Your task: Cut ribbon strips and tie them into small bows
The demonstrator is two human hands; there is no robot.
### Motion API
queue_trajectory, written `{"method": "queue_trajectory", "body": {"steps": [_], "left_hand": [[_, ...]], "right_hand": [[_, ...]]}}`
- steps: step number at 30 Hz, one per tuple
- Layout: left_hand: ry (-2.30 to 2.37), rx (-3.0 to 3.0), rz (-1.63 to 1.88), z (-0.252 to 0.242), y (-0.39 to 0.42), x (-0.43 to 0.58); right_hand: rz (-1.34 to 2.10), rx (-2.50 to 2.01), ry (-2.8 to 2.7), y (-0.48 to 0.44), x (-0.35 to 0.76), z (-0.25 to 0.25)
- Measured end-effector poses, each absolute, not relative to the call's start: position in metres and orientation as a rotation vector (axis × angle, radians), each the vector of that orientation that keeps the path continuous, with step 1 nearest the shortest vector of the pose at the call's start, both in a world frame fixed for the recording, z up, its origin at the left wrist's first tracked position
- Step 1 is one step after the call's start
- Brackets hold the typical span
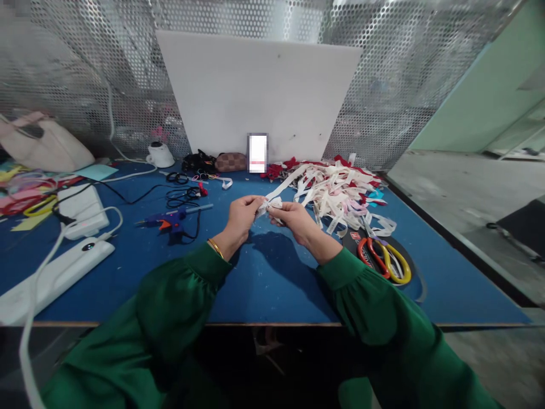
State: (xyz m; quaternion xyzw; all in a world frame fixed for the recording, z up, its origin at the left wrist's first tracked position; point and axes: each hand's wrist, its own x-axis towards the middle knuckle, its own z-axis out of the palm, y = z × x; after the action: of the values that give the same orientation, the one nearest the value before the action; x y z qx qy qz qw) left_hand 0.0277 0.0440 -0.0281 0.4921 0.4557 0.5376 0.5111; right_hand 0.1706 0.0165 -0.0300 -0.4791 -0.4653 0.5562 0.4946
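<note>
My left hand (244,218) and my right hand (296,220) meet over the middle of the blue table (272,284). Both are closed, pinching a small white ribbon bow (269,205) between thumbs and fingers. A pale ribbon strip (287,180) runs from near the bow up to the right, towards a heap of white, pink and red ribbon pieces (336,190). My fingers hide part of the bow.
Left of my hands lies a blue glue gun (172,220) with its cable. A white power strip (55,278) fills the front left. Scissors with red and yellow handles (385,258) lie at the right. Behind stand a lit phone (258,152) and a white board (259,91).
</note>
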Motion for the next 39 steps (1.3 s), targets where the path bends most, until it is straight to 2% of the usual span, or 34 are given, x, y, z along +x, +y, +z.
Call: {"method": "queue_trajectory", "body": {"steps": [6,10,14,18,22,30,36,39], "left_hand": [[1.171,1.526,1.313,-0.038,0.041,0.027],[1.246,1.701,1.355,-0.037,0.043,0.022],[1.209,1.479,1.32,-0.033,0.046,0.023],[1.118,1.265,1.073,-0.027,0.041,0.026],[1.145,1.313,1.072,-0.023,0.038,0.026],[1.137,1.181,0.913,-0.02,0.049,0.015],[1.238,1.198,0.83,-0.017,0.053,0.013],[1.256,1.175,0.784,-0.015,0.053,0.013]], "right_hand": [[1.285,-1.206,-1.107,0.016,0.164,-0.037],[1.369,-1.133,-1.093,0.015,0.163,-0.032],[1.498,-1.121,-1.048,0.013,0.162,-0.03],[1.421,-1.101,-1.197,0.014,0.162,-0.035],[1.113,-1.266,-1.486,0.018,0.165,-0.042],[0.114,-1.725,-2.248,0.007,0.175,-0.023],[-0.356,-1.534,-2.701,-0.001,0.174,-0.012],[-0.459,-1.462,-2.765,-0.003,0.172,-0.01]]}}
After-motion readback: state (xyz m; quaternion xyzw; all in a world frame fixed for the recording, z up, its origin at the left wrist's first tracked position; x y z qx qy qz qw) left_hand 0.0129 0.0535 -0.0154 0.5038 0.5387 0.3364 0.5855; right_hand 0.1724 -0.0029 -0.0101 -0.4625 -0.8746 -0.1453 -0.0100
